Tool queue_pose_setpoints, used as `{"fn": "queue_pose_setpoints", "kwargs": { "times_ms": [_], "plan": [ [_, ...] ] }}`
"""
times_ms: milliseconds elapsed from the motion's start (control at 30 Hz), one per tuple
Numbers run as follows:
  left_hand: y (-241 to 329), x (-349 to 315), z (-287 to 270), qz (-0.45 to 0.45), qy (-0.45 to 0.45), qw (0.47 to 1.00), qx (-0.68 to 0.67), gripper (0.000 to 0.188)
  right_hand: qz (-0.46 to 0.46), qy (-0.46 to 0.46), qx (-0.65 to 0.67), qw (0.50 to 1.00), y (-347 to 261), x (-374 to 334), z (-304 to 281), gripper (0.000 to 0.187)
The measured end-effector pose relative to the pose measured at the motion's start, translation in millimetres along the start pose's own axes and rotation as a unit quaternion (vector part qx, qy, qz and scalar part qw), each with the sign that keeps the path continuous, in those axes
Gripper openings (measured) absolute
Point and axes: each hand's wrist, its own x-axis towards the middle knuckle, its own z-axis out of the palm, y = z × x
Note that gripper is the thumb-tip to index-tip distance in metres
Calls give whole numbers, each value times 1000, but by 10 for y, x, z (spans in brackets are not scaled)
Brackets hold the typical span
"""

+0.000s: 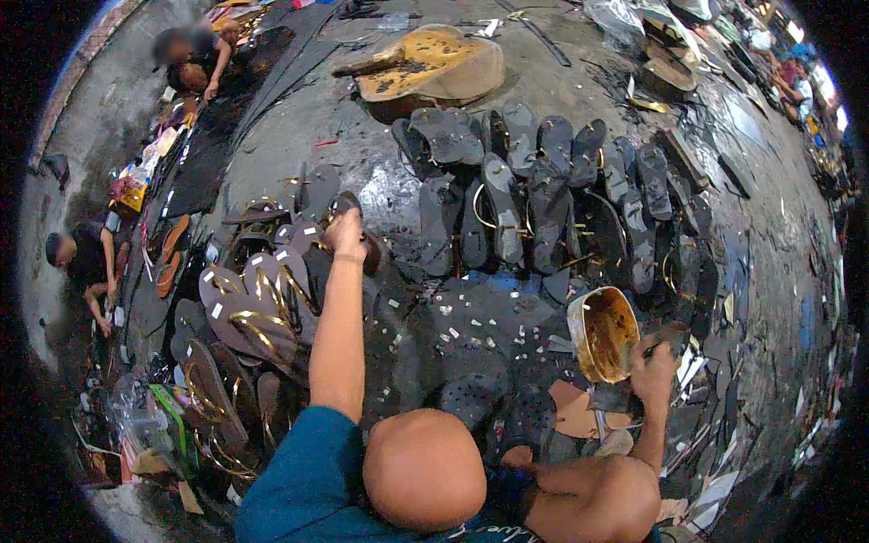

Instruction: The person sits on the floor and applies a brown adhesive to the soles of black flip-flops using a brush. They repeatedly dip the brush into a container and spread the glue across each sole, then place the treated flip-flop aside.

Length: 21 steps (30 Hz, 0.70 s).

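My left hand is stretched forward, its fingers closed on a dark sandal at the edge of a pile of finished-looking sandals. Beside it lie purple-grey sandals with gold straps and small white stickers. My right hand is at the right, slightly blurred and closed, next to an oval tin smeared inside with brown glue. Something dark shows at its fingers, but I cannot make out what it is. Ahead, rows of dark grey soles and straps lie on the ground.
A large tan basin-like piece with dark residue lies at the far side. Small white scraps dot the ground between my hands. Offcuts lie by my feet. Orange sandals and two other people are at the left.
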Motion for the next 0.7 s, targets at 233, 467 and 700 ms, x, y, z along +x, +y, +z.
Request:
{"fn": "queue_pose_setpoints", "kwargs": {
  "times_ms": [233,467,700],
  "plan": [
    [-316,-2366,-525,199,-464,780,370,68,33,-195,23,980,2,-485,-221,34],
    [-1180,-2348,-380,306,-550,532,566,70,44,-176,440,879,-381,-372,-248,31],
    [-1026,-2204,-61,65,-551,805,209,55,-53,-95,562,820,-1210,-149,207,33]
  ]
}}
